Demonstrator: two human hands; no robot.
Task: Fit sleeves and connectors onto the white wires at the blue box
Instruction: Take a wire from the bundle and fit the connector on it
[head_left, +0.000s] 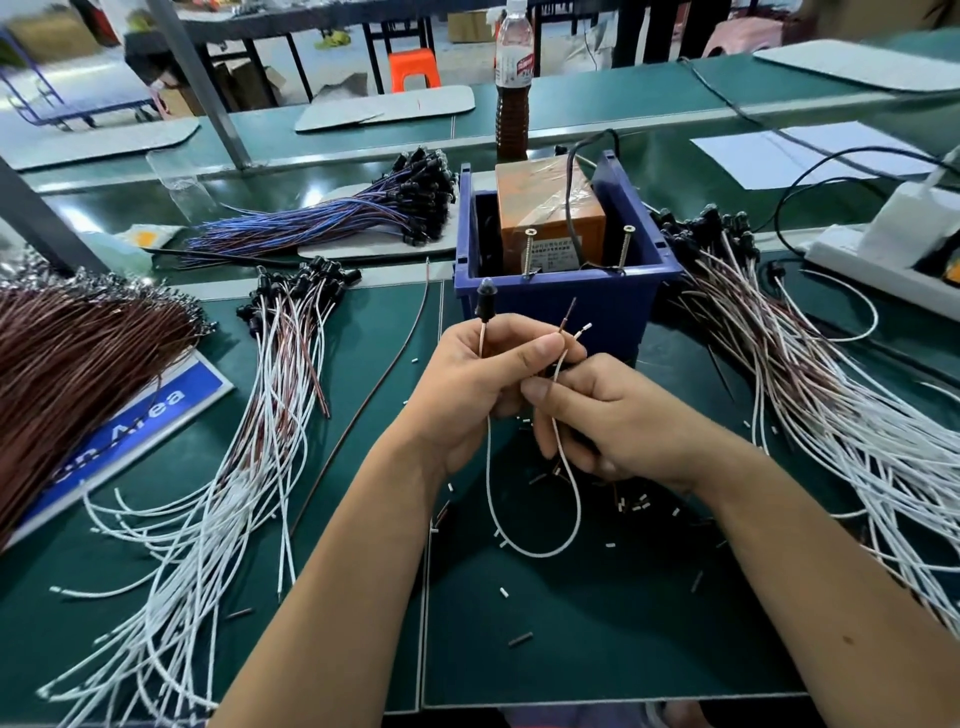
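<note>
My left hand (483, 384) pinches white wire (524, 545) upright, black connector (484, 297) topmost; right hand (597, 421) grips stripped ends before blue box (561, 306), ready for sleeving

A green-matted table (363, 649) fills the foreground, with a second green table (597, 104) running across behind it. Beyond stand a slanted grey metal post (202, 83), an orange plastic stool (414, 68), dark table legs (374, 47) and cardboard boxes (244, 83) — all on a pale floor (457, 57).
</note>
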